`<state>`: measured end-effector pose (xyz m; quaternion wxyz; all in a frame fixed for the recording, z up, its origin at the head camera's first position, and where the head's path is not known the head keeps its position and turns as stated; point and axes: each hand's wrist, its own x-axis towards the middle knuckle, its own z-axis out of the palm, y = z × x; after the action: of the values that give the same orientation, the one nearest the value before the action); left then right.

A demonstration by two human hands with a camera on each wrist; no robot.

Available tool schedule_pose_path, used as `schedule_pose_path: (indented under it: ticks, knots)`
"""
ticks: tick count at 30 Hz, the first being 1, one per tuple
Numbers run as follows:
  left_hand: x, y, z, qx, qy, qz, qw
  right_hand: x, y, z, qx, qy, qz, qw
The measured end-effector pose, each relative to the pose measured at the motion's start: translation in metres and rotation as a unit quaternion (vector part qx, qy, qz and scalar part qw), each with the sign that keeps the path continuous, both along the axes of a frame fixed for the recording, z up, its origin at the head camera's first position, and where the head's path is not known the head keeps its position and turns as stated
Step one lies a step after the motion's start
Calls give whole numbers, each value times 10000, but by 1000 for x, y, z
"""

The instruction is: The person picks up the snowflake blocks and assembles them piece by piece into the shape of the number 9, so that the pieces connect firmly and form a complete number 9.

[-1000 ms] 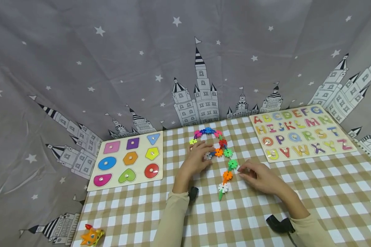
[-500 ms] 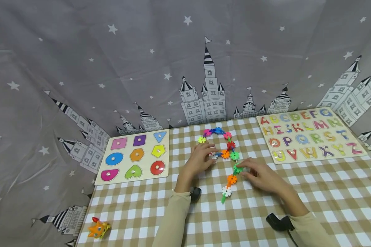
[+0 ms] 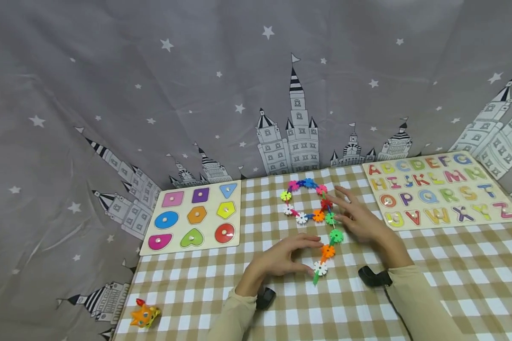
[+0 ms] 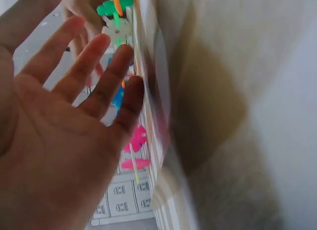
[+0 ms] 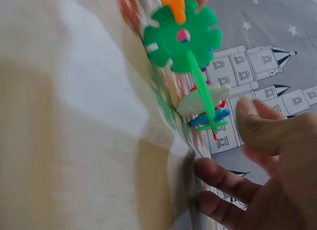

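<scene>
A chain of flower-shaped plastic interlocking discs lies on the checked cloth, a ring at the top and a tail bending down. My left hand is left of the tail, fingers spread and loosely extended. Its thumb tip is by the white disc, its fingertips near the orange disc. My right hand hovers at the ring's right side, fingertips beside the red disc and green disc; contact is unclear. In the right wrist view a green disc stands apart from the relaxed fingers.
A wooden shape puzzle lies on the left and an alphabet puzzle on the right. A small orange toy figure sits at lower left. Behind the table hangs a grey castle-print curtain.
My left hand has come down from the ring to the tail, uncovering the ring's left side. My right hand touched the tail's green disc, then moved up beside the ring. The head view has shifted.
</scene>
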<state>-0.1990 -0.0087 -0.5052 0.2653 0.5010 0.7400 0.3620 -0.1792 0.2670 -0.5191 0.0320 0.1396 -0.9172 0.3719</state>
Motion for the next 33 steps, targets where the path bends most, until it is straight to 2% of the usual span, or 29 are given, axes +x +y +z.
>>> schedule_pose_path:
  ticks: [3, 5, 7, 12, 14, 18, 25, 33]
  knots:
    - [5, 1, -2, -44, -203, -321, 9993, -5, 3, -4, 111, -26, 183, 9998]
    - [7, 2, -3, -40, -235, -464, 9986, -7, 3, -5, 266, -105, 166, 9995]
    - [9, 3, -4, -47, -132, -553, 9984, -7, 2, -7, 401, -75, 67, 9991]
    - [11, 3, -5, -94, -33, -421, 9991, -7, -7, -7, 464, 105, -234, 9986]
    - [12, 3, -5, -113, -46, -378, 9992, -7, -11, -6, 458, 61, -383, 9982]
    - [12, 1, -5, -150, 202, -450, 9987, -7, -19, -5, 424, -123, -536, 9976]
    - [10, 1, -3, -114, 449, -450, 9979, -10, -24, -2, 358, -96, -480, 9982]
    - [11, -2, -1, -516, 331, -307, 9976, -12, -26, -5, 534, 3, -499, 9973]
